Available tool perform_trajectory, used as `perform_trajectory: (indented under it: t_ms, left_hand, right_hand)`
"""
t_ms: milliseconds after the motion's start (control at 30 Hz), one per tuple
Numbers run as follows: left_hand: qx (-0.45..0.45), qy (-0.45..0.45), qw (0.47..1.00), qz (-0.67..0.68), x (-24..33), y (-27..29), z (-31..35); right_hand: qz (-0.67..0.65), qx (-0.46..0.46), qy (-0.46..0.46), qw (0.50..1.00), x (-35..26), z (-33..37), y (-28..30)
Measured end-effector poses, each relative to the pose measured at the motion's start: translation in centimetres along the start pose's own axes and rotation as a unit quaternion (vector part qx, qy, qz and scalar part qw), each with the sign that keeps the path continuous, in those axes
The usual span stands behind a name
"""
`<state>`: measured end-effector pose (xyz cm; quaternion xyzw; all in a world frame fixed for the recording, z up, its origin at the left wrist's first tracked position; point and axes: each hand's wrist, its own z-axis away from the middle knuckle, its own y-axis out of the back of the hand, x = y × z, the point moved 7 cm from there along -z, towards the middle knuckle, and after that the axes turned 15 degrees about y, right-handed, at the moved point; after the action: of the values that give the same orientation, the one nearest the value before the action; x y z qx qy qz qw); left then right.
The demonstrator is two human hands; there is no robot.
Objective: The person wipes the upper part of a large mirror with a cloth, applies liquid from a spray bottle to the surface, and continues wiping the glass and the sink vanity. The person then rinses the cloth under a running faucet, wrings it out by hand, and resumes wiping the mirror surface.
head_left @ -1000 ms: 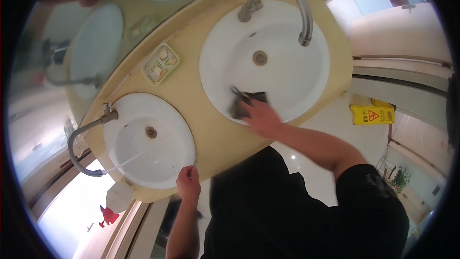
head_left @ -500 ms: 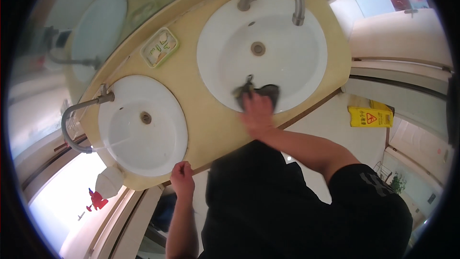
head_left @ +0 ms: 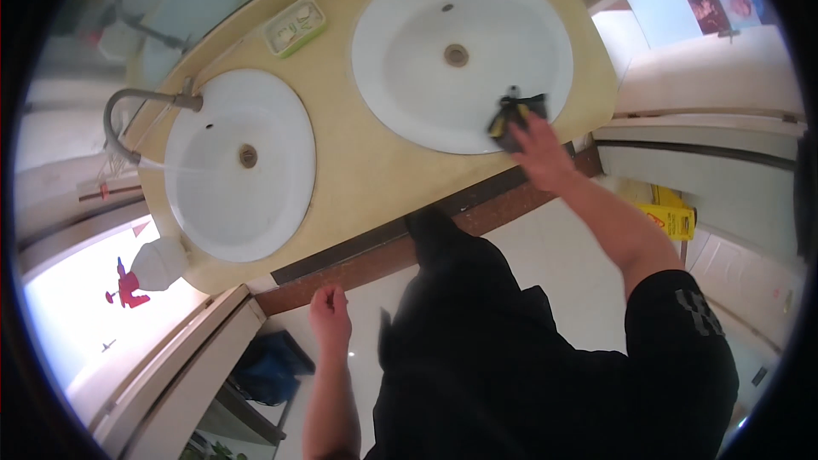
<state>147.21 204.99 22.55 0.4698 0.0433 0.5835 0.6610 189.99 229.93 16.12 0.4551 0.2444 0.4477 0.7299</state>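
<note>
My right hand (head_left: pixel 543 155) presses a bunched dark cloth (head_left: pixel 504 130) with yellowish patches against the near right rim of the larger white sink (head_left: pixel 400 64). The fingers lie over the cloth and hide part of it. My left hand (head_left: pixel 330 313) hangs lower, just off the front edge of the yellow counter (head_left: pixel 341 145). Its fingers are curled closed, and nothing shows in them. Farther left is a smaller white sink (head_left: pixel 243 226), with a curved grey faucet (head_left: pixel 141 95) over its far left side.
A green-white soap dish (head_left: pixel 296 27) rests between the sinks near the mirror. At the counter's left end stands a white spray bottle (head_left: pixel 159 264) with a red trigger head (head_left: pixel 129 287). A yellow floor sign (head_left: pixel 673 220) stands to the right.
My right hand has slid the cloth rightward along the near part of the larger sink. My left hand is now farther from the counter. The whole view has shifted.
</note>
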Motion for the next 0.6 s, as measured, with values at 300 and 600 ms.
perform_trajectory:
  t_ms: [300,600]
  left_hand:
    - [0.014,0.099,0.995,0.006,-12.6,-1.4,9.4]
    - [0.032,0.116,0.990,0.070,-8.6,-5.3,10.2]
  right_hand:
    - [-0.227,0.229,-0.027,0.946,-4.9,-17.0,7.2]
    - [-0.245,0.226,0.009,0.943,-5.0,-14.4,6.7]
